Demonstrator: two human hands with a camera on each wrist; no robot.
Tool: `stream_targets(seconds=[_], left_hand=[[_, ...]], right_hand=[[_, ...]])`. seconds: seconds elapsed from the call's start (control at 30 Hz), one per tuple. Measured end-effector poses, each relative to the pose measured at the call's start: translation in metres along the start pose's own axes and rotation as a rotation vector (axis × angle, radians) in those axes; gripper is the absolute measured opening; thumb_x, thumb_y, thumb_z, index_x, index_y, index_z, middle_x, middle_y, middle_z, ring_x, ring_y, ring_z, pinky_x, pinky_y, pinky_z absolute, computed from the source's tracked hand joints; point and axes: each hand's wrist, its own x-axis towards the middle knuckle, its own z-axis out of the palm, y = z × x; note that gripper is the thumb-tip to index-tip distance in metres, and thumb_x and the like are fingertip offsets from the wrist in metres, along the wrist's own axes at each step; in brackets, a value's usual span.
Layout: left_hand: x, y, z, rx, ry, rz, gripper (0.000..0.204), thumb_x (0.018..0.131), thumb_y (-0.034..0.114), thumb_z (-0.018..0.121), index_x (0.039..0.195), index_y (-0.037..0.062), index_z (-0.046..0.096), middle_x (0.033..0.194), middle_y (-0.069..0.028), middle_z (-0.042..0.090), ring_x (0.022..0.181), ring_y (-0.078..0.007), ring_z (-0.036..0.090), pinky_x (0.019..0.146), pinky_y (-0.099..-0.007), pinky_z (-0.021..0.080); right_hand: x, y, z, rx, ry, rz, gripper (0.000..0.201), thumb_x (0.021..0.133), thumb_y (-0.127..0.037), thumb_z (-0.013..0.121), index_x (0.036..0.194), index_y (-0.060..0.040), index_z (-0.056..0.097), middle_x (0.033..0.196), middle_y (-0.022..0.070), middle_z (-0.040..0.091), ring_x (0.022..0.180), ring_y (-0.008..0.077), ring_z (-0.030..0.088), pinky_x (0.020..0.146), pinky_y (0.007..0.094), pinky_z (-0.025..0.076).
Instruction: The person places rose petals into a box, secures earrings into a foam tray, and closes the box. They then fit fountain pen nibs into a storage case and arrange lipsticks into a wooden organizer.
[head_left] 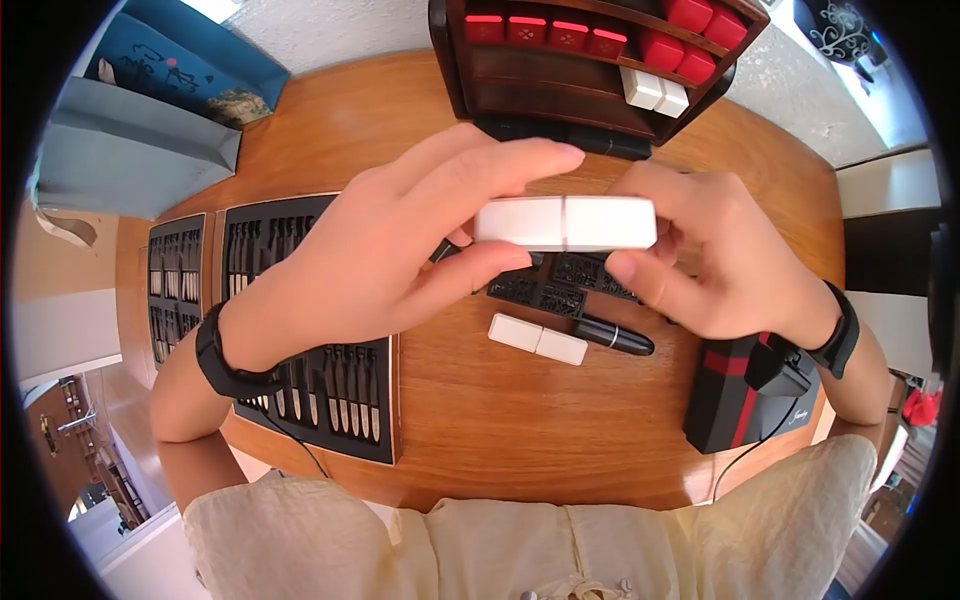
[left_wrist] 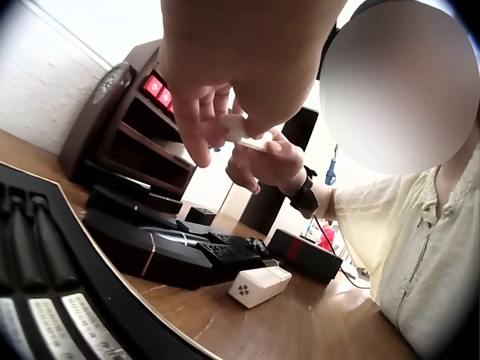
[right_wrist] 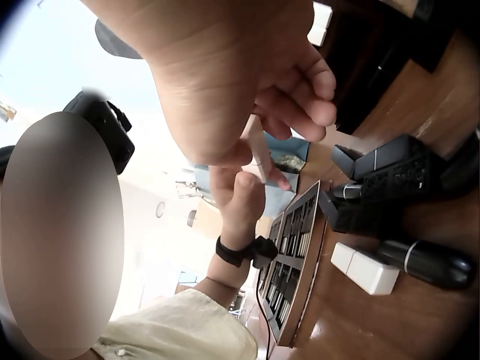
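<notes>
Head view: the left hand and right hand pinch opposite ends of a white case, held above the table. Left wrist view: a second white case lies on the table. Right wrist view: it lies just beside a black tube.

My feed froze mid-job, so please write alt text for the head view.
The left hand and right hand hold a white case by its ends above a wooden table. On it lie another white case and a black tube; black trays sit left, a dark shelf behind.
</notes>
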Motion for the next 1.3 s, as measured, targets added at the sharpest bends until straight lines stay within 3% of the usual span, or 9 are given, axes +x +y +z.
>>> stream_targets(seconds=[0.03, 0.23, 0.67, 0.87, 0.93, 1.07, 1.13, 1.2, 1.3], left_hand=[[0.0, 0.003, 0.002, -0.098, 0.059, -0.056, 0.057, 0.082, 0.005, 0.074, 0.135, 0.0044, 0.052, 0.103, -0.0107, 0.062, 0.086, -0.0195, 0.062, 0.071, -0.028, 0.052], [0.009, 0.018, 0.011, 0.022, 0.131, 0.121, 0.059, 0.079, 0.007, 0.079, 0.132, 0.0014, 0.053, 0.103, -0.0105, 0.066, 0.086, -0.0185, 0.063, 0.071, -0.0265, 0.053], [0.023, 0.013, 0.036, 0.105, 0.241, 0.366, 0.046, 0.077, -0.003, 0.075, 0.12, 0.0009, 0.059, 0.111, -0.0138, 0.063, 0.087, -0.0265, 0.064, 0.068, -0.0306, 0.053], [0.023, 0.011, 0.032, 0.055, 0.202, 0.081, 0.041, 0.085, -0.006, 0.065, 0.125, -0.0005, 0.053, 0.108, -0.0131, 0.063, 0.096, -0.0193, 0.063, 0.08, -0.0303, 0.055], [0.024, 0.007, 0.035, -0.291, 0.164, -0.181, 0.037, 0.092, -0.002, 0.059, 0.128, -0.0008, 0.049, 0.11, -0.0104, 0.061, 0.1, -0.0143, 0.06, 0.085, -0.0286, 0.053], [0.033, -0.006, 0.046, -0.492, 0.235, -0.283, 0.033, 0.094, 0.0, 0.058, 0.126, 0.0003, 0.047, 0.108, -0.0092, 0.06, 0.097, -0.012, 0.06, 0.08, -0.026, 0.052], [0.035, -0.004, 0.043, -0.274, 0.263, -0.269, 0.033, 0.092, 0.002, 0.062, 0.123, 0.0012, 0.049, 0.107, -0.0093, 0.061, 0.095, -0.0143, 0.061, 0.078, -0.0264, 0.052], [0.036, -0.004, 0.041, -0.055, 0.288, -0.252, 0.033, 0.09, 0.005, 0.066, 0.119, 0.0022, 0.051, 0.106, -0.0094, 0.061, 0.093, -0.0165, 0.062, 0.075, -0.0269, 0.051], [0.036, 0.001, 0.043, 0.385, 0.191, 0.077, 0.043, 0.076, 0.021, 0.081, 0.104, 0.0042, 0.054, 0.104, -0.0106, 0.062, 0.088, -0.0286, 0.062, 0.071, -0.0329, 0.052]], right_hand=[[-0.001, 0.004, -0.002, 0.063, -0.003, 0.015, 0.018, 0.084, -0.015, 0.07, 0.092, -0.0035, 0.059, 0.059, 0.004, 0.054, 0.049, 0.015, 0.053, 0.046, 0.0303, 0.038], [-0.005, 0.022, -0.006, 0.389, -0.094, -0.003, 0.016, 0.085, -0.006, 0.066, 0.1, -0.0021, 0.061, 0.07, 0.0003, 0.056, 0.06, 0.0055, 0.047, 0.051, 0.0247, 0.037], [0.004, 0.032, 0.001, 0.162, -0.16, -0.154, 0.024, 0.084, -0.01, 0.068, 0.107, -0.0041, 0.063, 0.083, 0.0093, 0.063, 0.063, 0.0219, 0.055, 0.057, 0.0318, 0.044], [-0.003, 0.028, -0.008, 0.048, -0.182, 0.004, 0.018, 0.088, -0.016, 0.068, 0.098, -0.004, 0.059, 0.072, 0.0116, 0.06, 0.059, 0.0258, 0.058, 0.055, 0.0362, 0.044], [-0.005, 0.028, -0.009, 0.106, -0.275, 0.129, 0.022, 0.089, -0.016, 0.071, 0.1, -0.0005, 0.06, 0.069, 0.0083, 0.057, 0.057, 0.0175, 0.055, 0.055, 0.0301, 0.045], [-0.001, 0.019, -0.005, 0.188, -0.254, 0.256, 0.021, 0.092, -0.018, 0.067, 0.1, 0.0003, 0.058, 0.065, 0.0058, 0.057, 0.056, 0.0134, 0.056, 0.053, 0.0282, 0.045], [0.003, 0.016, -0.003, 0.549, -0.229, 0.531, 0.026, 0.097, -0.026, 0.061, 0.097, -0.0004, 0.058, 0.062, 0.0027, 0.058, 0.055, 0.0091, 0.054, 0.05, 0.0246, 0.042], [0.009, 0.013, -0.007, 0.511, -0.245, 0.605, 0.033, 0.098, -0.033, 0.057, 0.096, -0.0004, 0.061, 0.058, 0.0033, 0.056, 0.053, 0.0097, 0.054, 0.048, 0.0264, 0.041], [0.016, 0.017, -0.008, 0.488, -0.254, 0.702, 0.042, 0.099, -0.04, 0.05, 0.092, -0.0003, 0.065, 0.053, 0.0033, 0.053, 0.05, 0.0104, 0.052, 0.046, 0.0279, 0.038]])
